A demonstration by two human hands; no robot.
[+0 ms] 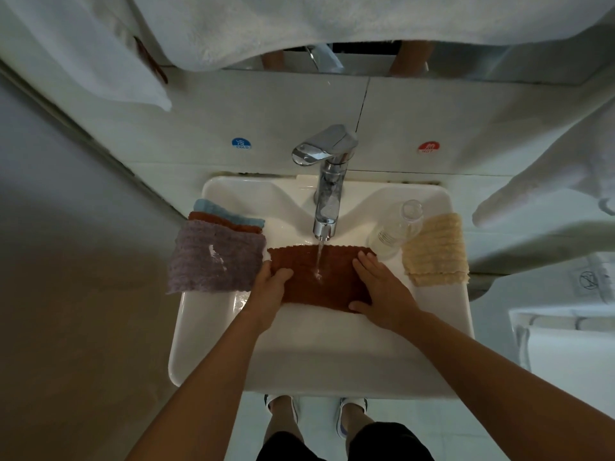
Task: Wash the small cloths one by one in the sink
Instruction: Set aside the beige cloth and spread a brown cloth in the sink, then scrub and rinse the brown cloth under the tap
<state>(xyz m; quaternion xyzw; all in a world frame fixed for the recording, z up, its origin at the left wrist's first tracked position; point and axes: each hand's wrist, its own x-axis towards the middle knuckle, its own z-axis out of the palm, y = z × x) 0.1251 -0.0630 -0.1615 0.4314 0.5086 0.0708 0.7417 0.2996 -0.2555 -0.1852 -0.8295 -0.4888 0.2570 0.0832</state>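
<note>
A rust-brown cloth (319,277) is spread flat over the basin of the white sink (312,361), under water running from the chrome tap (327,181). My left hand (269,294) grips the cloth's left edge, thumb on top. My right hand (382,291) holds the right edge, its fingers lying nearly straight on top and its thumb at the near edge. On the sink's left rim lies a stack of cloths: purple (213,261) on top, another brown (219,219) and a light blue (219,207) below. A cream cloth (436,251) lies on the right rim.
A clear glass bottle (396,227) leans on the right rim beside the cream cloth. White towels (299,24) hang above and at the right (549,181). Blue cold (242,143) and red hot (429,147) stickers mark the wall behind the tap.
</note>
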